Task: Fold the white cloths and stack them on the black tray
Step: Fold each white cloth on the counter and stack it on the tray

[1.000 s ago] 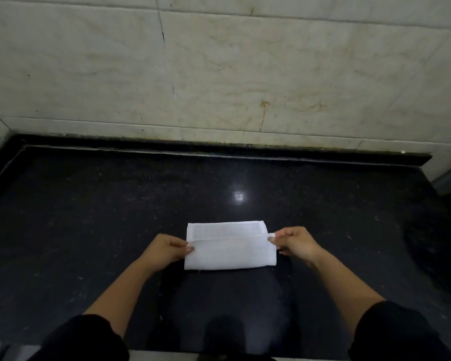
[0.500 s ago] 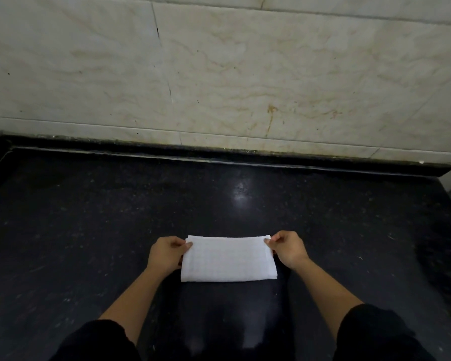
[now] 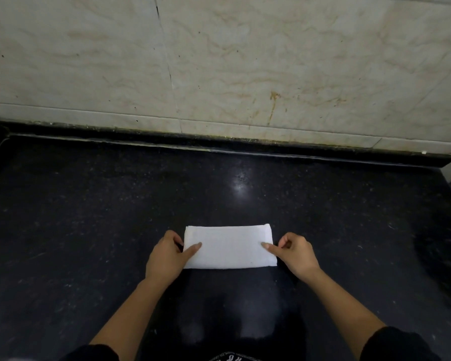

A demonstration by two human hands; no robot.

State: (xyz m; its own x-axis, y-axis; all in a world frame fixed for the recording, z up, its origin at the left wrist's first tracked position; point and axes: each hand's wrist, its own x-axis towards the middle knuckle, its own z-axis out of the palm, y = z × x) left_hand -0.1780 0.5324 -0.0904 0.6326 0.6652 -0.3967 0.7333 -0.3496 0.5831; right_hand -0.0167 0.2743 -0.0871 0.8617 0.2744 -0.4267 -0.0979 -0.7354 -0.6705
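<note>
Pinches the white cloth (image 3: 229, 247) at its 9 o'clock end with the left hand (image 3: 167, 255), thumb on top, fingers curled at the edge. Touches the 3 o'clock end with one straight digit of the right hand (image 3: 296, 255), the rest curled; cannot tell whether gripping. Lies folded flat on the black surface (image 3: 89, 217), marble wall (image 3: 245, 61) at 12 o'clock.

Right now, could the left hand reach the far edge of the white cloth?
Probably yes. The left hand grips the white cloth at its left end, thumb on top, and nothing stands between it and the far edge.
</note>
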